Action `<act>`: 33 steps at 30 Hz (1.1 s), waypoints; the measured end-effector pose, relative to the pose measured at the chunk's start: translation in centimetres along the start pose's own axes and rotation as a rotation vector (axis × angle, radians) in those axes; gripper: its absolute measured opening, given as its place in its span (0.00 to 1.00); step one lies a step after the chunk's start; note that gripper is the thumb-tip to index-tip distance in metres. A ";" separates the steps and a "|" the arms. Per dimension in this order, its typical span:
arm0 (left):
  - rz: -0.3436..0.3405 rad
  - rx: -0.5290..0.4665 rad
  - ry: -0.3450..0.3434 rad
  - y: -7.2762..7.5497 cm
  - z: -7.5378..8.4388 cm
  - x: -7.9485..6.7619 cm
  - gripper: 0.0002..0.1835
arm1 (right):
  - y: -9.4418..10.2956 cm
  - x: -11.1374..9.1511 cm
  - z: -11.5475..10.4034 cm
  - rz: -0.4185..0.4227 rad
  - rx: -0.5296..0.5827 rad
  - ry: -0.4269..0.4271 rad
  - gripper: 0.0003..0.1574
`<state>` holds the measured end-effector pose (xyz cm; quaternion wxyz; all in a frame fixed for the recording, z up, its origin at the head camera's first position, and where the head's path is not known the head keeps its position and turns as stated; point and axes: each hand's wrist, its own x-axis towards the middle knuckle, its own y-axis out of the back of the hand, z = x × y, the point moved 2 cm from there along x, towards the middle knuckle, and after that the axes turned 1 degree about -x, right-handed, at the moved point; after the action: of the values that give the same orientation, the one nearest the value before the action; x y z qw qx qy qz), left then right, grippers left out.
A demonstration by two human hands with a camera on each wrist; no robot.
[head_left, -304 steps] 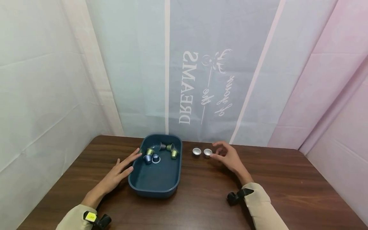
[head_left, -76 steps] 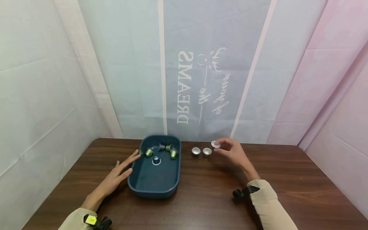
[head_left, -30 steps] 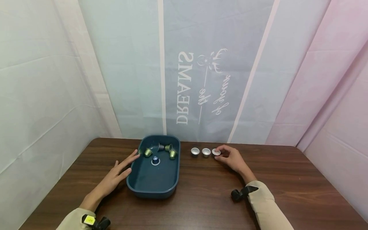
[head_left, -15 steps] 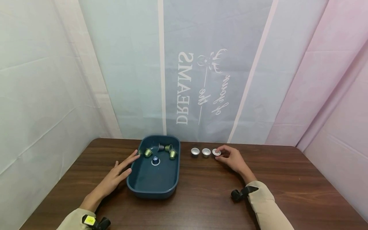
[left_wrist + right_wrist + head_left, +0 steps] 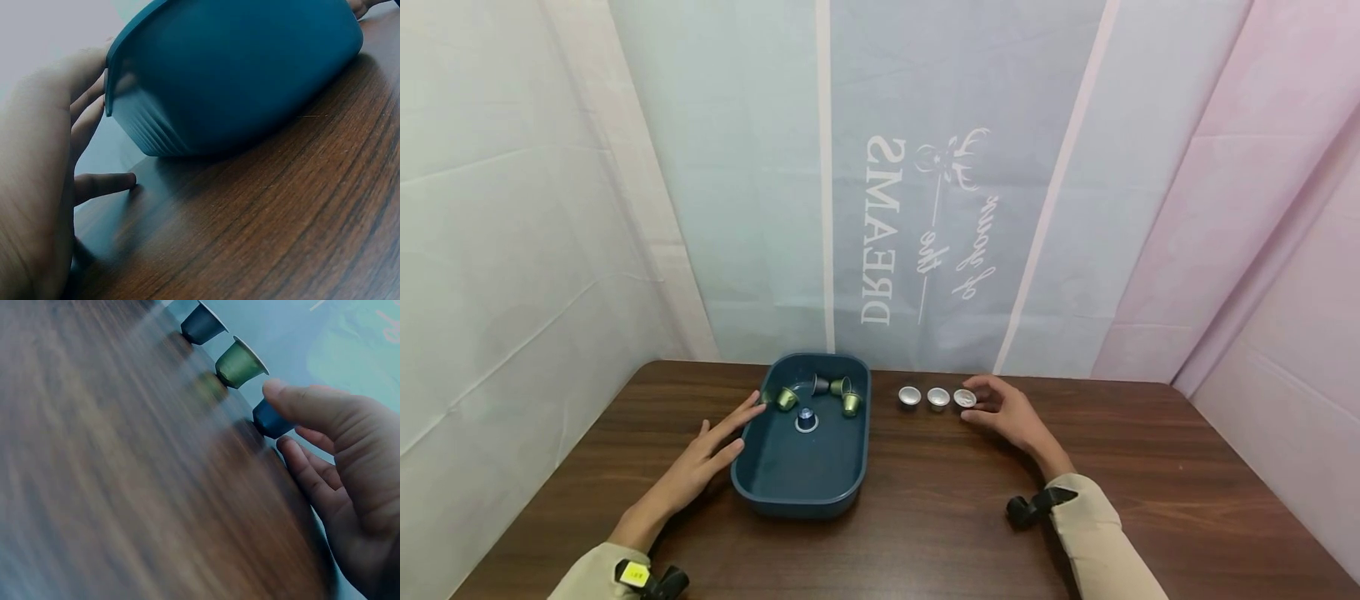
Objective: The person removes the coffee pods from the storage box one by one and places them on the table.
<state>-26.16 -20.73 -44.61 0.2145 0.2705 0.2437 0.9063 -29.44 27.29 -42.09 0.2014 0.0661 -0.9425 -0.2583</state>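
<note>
A blue capsule (image 5: 965, 399) has left the tub (image 5: 801, 502) and now stands third in line on the table (image 5: 940, 508). The right hand (image 5: 1013, 417) has drawn its fingertips back off the capsule's top.

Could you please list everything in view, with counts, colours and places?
Table: one, dark brown, beneath the tub
Tub: one, dark teal, on the table's left half
Green capsules: three, green, inside the tub
Blue capsule: one, blue, inside the tub, rim down
Dark capsule: one, dark grey, tub's far end
Capsule row: three, dark, green and blue from left to right, on the table right of the tub
Cloth hangings: count unclear, pale blue-grey, white and pink, behind and beside the table
Wrist devices: two, black, one per wrist
Yellow label: one, yellow, left wrist
Sleeves: two, beige, on the forearms
Hands: two, left hand at the tub's left rim, right hand at the row's right end
</note>
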 end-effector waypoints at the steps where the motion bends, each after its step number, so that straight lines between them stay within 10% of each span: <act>1: 0.000 -0.001 0.000 0.0 0.0 0.0 0.27 | 0.1 0.0 -0.1 0.002 0.005 0.001 0.29; 11: 0.005 -0.002 -0.004 0.1 0.4 0.1 0.27 | 1.2 1.1 0.8 0.015 -0.196 0.082 0.28; 24: 0.000 -0.005 0.011 -0.2 0.1 -0.1 0.27 | -1.4 2.3 -5.5 -0.068 0.062 0.113 0.23; 33: 0.007 -0.012 0.011 0.0 0.6 0.1 0.27 | -3.8 5.3 -7.5 -0.144 -0.033 0.244 0.18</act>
<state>-25.88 -20.54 -44.12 0.2116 0.2651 0.2385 0.9100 -31.08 19.40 -36.34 0.2967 0.1612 -0.8995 -0.2774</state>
